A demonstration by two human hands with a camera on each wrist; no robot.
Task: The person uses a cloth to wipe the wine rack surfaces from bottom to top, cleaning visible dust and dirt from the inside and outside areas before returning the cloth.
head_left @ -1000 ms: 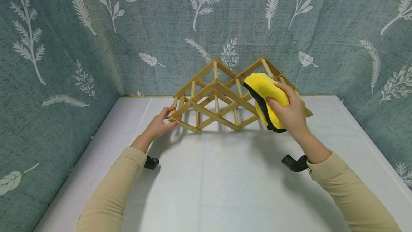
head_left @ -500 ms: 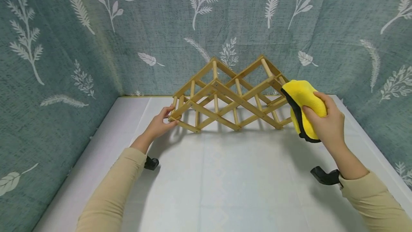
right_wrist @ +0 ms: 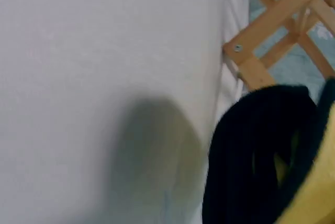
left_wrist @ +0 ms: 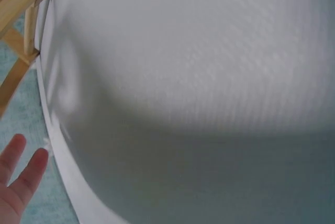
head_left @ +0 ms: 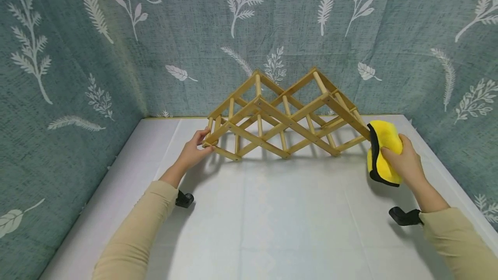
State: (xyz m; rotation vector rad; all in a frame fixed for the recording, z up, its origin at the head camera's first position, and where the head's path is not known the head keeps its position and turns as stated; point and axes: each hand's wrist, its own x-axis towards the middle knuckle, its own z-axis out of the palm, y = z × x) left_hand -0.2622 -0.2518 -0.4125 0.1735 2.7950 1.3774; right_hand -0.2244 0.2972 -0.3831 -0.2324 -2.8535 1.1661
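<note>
A lattice-shaped folding wooden rack [head_left: 288, 120] stands at the back of the white table, with two peaks on top. My left hand [head_left: 193, 149] holds its left end, thumb in front and fingers behind. In the left wrist view two fingers [left_wrist: 29, 174] reach up, apart from the part of the rack [left_wrist: 23, 4] seen there. My right hand [head_left: 410, 163] grips a folded yellow towel [head_left: 387, 146] with a black edge, against the rack's right end. In the right wrist view the towel's black side [right_wrist: 246, 156] hides the tip of the rack [right_wrist: 277, 20].
The white tabletop [head_left: 295, 211] stretches in front of the rack. Teal fabric with a white leaf print [head_left: 194, 25] hangs behind and on both sides. A black wrist mount [head_left: 404, 217] juts from the right sleeve, another [head_left: 184, 199] from the left.
My right hand has slid the yellow towel rightward and down along the rack's right slope to its end. The left hand and the rack have stayed in place.
</note>
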